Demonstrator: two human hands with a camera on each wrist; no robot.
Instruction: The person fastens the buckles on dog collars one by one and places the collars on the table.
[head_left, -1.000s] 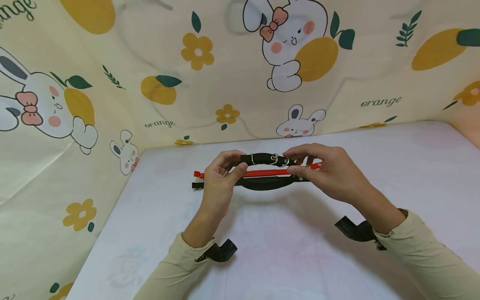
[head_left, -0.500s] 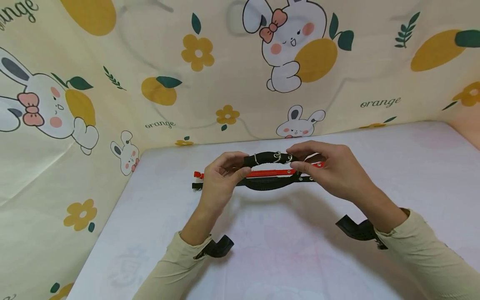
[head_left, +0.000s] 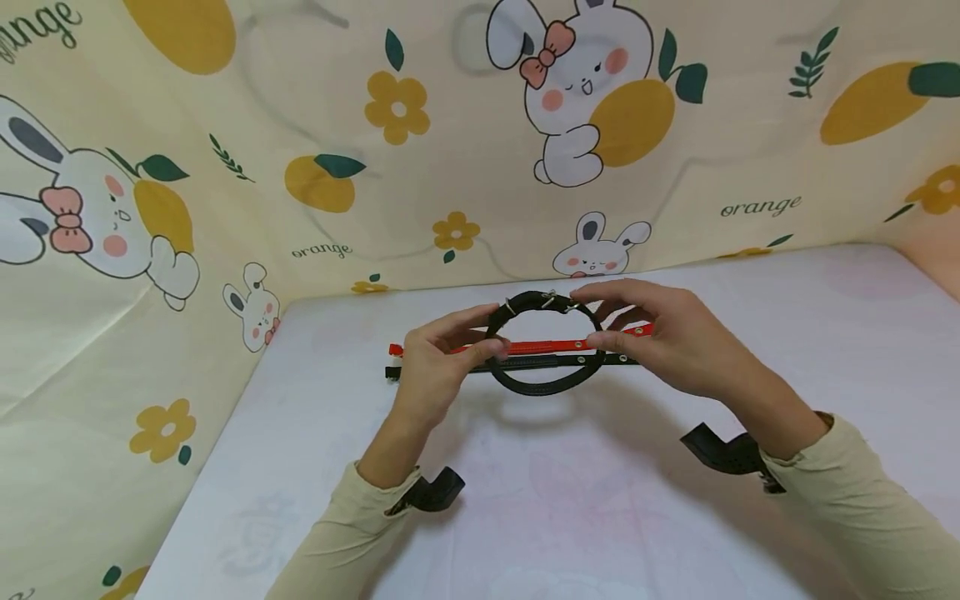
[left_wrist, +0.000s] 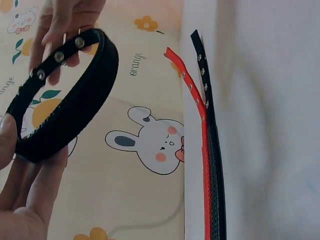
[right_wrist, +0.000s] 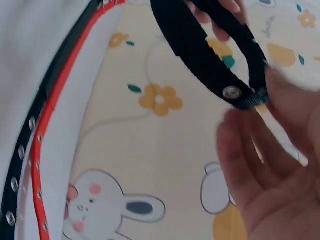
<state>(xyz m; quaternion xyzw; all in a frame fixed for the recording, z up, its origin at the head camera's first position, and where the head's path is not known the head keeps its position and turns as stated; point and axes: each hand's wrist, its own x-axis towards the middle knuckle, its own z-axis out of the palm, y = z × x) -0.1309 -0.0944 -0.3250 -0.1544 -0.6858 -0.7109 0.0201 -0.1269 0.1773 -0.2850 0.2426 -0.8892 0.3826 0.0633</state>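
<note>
A black collar, buckled into a ring, is held up over the table between both hands. Its silver buckle and D-ring sit along the top. The left hand pinches its left side between thumb and fingers. On the opposite side, the right hand pinches it the same way. Metal-rimmed holes show along the collar in the left wrist view; one eyelet sits close to the right fingertips. Behind the ring, a red collar and another black collar lie flat and straight, side by side.
The white tabletop stretches under the hands and towards the viewer. At its back rises a cream cloth printed with rabbits, oranges and flowers; the same cloth covers the left side. Dark camera mounts stick out from both wrists.
The held collar has tipped from nearly edge-on, so its round opening now faces the head camera. Both hands keep their pinch and have shifted only slightly. The lying collars stay put.
</note>
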